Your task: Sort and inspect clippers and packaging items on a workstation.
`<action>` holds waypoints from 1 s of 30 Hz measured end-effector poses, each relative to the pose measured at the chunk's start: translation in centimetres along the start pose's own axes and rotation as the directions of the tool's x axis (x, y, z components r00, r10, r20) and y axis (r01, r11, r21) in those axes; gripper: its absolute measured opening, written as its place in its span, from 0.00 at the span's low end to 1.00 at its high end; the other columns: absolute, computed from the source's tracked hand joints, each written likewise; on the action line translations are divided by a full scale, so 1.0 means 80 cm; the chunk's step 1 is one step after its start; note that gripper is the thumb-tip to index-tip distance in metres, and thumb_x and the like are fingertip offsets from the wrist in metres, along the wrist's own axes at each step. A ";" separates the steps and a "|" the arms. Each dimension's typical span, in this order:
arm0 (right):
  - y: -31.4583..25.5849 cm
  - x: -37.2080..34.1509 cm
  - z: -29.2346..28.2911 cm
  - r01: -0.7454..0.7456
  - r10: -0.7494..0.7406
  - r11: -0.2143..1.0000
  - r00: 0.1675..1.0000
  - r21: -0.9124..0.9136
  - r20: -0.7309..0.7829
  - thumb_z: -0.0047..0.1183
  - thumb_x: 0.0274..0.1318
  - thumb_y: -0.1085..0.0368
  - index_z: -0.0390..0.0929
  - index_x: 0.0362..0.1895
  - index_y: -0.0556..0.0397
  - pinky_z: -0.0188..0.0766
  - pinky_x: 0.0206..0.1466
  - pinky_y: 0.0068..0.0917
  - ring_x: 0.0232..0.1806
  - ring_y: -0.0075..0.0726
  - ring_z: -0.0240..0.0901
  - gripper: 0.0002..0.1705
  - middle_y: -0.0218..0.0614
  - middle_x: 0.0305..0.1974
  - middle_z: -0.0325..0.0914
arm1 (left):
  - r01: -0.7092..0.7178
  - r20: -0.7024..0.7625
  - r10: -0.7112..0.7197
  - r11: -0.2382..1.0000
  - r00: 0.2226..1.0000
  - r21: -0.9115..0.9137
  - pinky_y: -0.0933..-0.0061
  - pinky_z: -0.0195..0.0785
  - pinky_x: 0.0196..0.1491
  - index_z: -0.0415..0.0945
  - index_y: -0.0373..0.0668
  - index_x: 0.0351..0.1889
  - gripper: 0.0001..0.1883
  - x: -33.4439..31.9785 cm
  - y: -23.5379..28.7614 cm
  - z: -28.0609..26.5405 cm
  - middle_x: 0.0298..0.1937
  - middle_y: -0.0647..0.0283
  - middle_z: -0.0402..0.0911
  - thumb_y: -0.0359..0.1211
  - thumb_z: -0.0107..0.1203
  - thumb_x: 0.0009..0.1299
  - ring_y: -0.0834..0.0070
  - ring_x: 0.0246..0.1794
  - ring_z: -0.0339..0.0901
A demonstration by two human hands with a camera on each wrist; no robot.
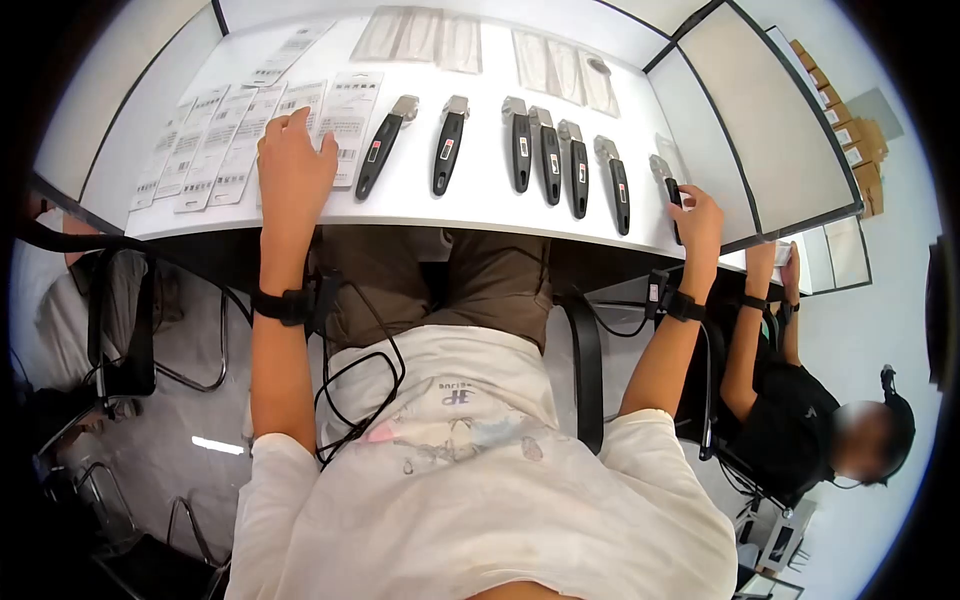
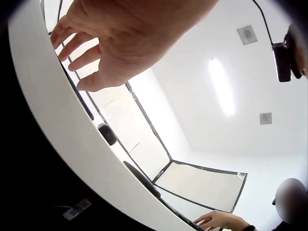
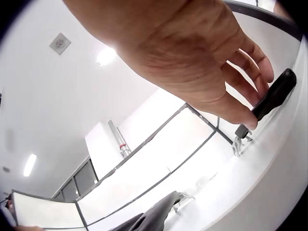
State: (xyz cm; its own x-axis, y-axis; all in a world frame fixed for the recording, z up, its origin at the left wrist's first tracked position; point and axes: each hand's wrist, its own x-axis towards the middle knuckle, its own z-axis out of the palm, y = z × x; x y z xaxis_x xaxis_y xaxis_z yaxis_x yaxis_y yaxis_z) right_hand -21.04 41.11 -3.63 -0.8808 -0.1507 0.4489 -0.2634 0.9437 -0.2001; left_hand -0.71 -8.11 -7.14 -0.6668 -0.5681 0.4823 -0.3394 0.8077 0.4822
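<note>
At the right end of the white table, my right hand (image 1: 700, 218) holds a black-handled tool with a forked metal head (image 3: 275, 96), peeler-like in shape. Its thumb lies on one side of the handle near the neck, the fingers on the other. My left hand (image 1: 298, 172) hovers over the printed backing cards (image 1: 222, 145) at the left, fingers spread and slightly bent, holding nothing. Between the hands lie several more of these tools, among them one nearest the left hand (image 1: 382, 150) and one nearest the right (image 1: 614, 185), metal heads pointing away from me.
Clear plastic blister shells (image 1: 420, 38) lie along the back of the table, with more shells (image 1: 566, 70) further right. Framed pale partitions (image 1: 770, 110) border the table. Beyond the right one sits another person in black (image 1: 790, 420). A black cable (image 1: 350, 400) hangs by my left forearm.
</note>
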 end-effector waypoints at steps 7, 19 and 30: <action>-0.028 0.003 -0.016 -0.069 0.051 0.992 0.984 0.105 0.170 0.68 0.42 0.65 0.86 0.49 0.53 0.79 0.41 0.37 0.33 0.45 0.85 0.24 0.45 0.32 0.87 | -0.061 -0.110 0.052 0.995 0.993 -0.081 0.52 0.68 0.61 0.78 0.33 0.56 0.18 0.004 -0.018 0.013 0.56 0.43 0.77 0.33 0.56 0.70 0.47 0.59 0.74; 0.036 0.109 0.038 0.029 0.039 0.988 0.903 -0.149 0.429 0.60 0.59 0.50 0.84 0.55 0.49 0.71 0.64 0.42 0.59 0.55 0.78 0.25 0.50 0.54 0.83 | -0.043 -0.190 0.013 0.987 0.982 -0.153 0.53 0.71 0.58 0.79 0.35 0.53 0.16 0.001 -0.021 0.024 0.53 0.45 0.79 0.32 0.54 0.71 0.47 0.54 0.77; -0.017 0.237 0.110 0.293 -0.284 0.955 0.849 0.050 0.445 0.67 0.50 0.52 0.87 0.50 0.50 0.78 0.43 0.32 0.36 0.36 0.83 0.25 0.43 0.39 0.87 | -0.003 -0.184 -0.018 0.993 0.983 -0.115 0.53 0.71 0.57 0.79 0.35 0.53 0.15 -0.005 -0.014 0.021 0.53 0.45 0.79 0.33 0.54 0.71 0.48 0.54 0.78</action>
State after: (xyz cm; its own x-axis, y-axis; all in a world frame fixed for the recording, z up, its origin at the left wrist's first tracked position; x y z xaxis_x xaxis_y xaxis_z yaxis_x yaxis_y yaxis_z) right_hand -40.81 34.41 -2.49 -0.8483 -0.5271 0.0509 -0.5294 0.8420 -0.1033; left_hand -1.18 -8.57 -9.10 -0.5270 -0.6021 0.5998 -0.2584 0.7858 0.5618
